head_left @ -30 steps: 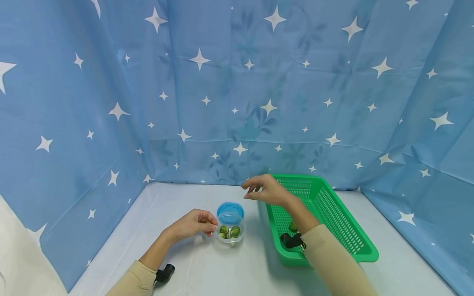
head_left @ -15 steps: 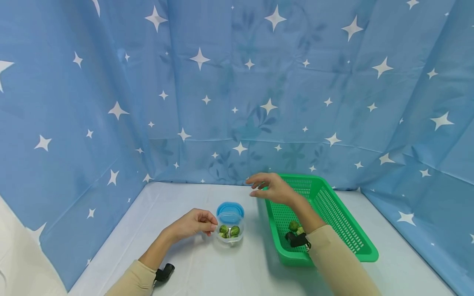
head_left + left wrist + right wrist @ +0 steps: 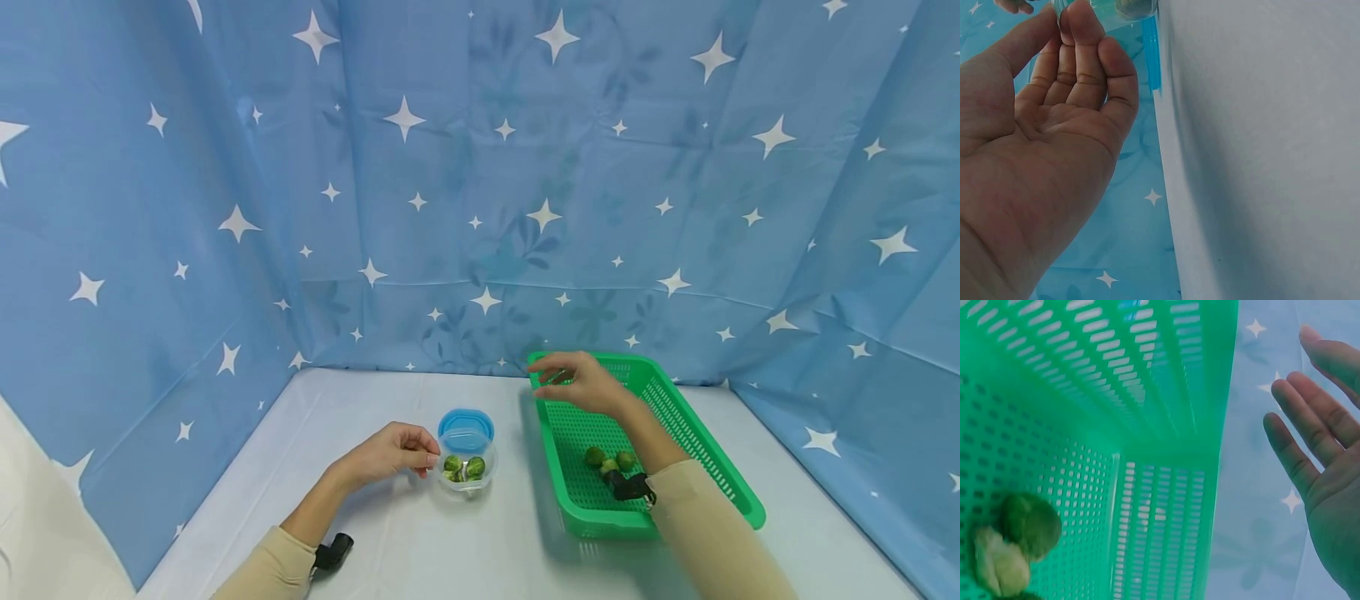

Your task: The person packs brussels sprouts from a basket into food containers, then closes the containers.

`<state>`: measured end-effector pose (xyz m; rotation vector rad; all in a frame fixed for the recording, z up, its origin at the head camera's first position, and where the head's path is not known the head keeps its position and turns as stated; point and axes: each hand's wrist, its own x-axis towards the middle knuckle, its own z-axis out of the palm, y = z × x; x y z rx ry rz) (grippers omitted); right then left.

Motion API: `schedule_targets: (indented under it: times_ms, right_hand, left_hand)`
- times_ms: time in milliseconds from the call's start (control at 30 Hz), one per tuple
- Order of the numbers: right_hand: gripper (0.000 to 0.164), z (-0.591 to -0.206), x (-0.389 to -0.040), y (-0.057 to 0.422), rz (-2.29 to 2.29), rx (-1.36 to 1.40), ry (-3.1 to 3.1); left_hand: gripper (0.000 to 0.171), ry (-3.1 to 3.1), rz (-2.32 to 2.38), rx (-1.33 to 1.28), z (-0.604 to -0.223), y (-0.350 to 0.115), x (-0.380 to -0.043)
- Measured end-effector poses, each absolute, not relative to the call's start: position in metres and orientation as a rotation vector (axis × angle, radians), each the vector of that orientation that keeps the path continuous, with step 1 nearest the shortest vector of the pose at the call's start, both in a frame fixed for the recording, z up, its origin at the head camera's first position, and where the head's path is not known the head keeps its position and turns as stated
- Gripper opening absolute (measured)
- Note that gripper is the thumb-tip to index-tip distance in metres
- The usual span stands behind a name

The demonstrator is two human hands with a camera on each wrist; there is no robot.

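Note:
My left hand (image 3: 393, 450) pinches the left rim of a small clear plastic container (image 3: 483, 485) between thumb and fingers. Several Brussels sprouts (image 3: 476, 467) lie inside it. The container's blue lid (image 3: 466, 427) is on the table right behind it, partly seen through the clear wall. Over the left back part of a green plastic basket (image 3: 596, 523) hovers my right hand (image 3: 585, 383), holding nothing. Its fingers (image 3: 1291, 450) are spread and relaxed in the right wrist view. On the basket floor sit a few more Brussels sprouts (image 3: 594, 457), bunched toward the front.
A white-covered table (image 3: 450, 550) carries everything. Behind and at both sides hangs a blue curtain (image 3: 420, 250) with white stars. The basket's perforated walls (image 3: 1166, 519) rise around the sprouts. A black wrist camera (image 3: 630, 486) on the right arm overlaps the basket's front.
My right hand has moved right, from beside the container to over the basket, uncovering more sprouts there. The left hand stays at the container's rim.

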<state>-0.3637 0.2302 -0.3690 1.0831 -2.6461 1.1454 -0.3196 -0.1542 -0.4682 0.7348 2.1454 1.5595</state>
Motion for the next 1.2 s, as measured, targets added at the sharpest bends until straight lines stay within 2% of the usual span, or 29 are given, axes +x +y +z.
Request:
schedule_targets:
  times_ms: [167, 667, 1200]
  right_hand:
    - [0.042, -0.372, -0.365, 0.247, 1.126, 1.043, -2.674]
    - [0.035, -0.378, -0.37, 0.279, 1.183, 0.96, -2.755]
    - [0.035, -0.384, -0.373, 0.286, 1.237, 0.954, -2.839]
  left_hand:
    - [0.027, 2.142, 1.562, 0.733, -0.468, -0.154, -0.319]
    - [0.03, 2.148, 1.557, 0.736, -0.469, -0.154, -0.32]
    - [0.03, 2.156, 1.552, 0.729, -0.469, -0.154, -0.321]
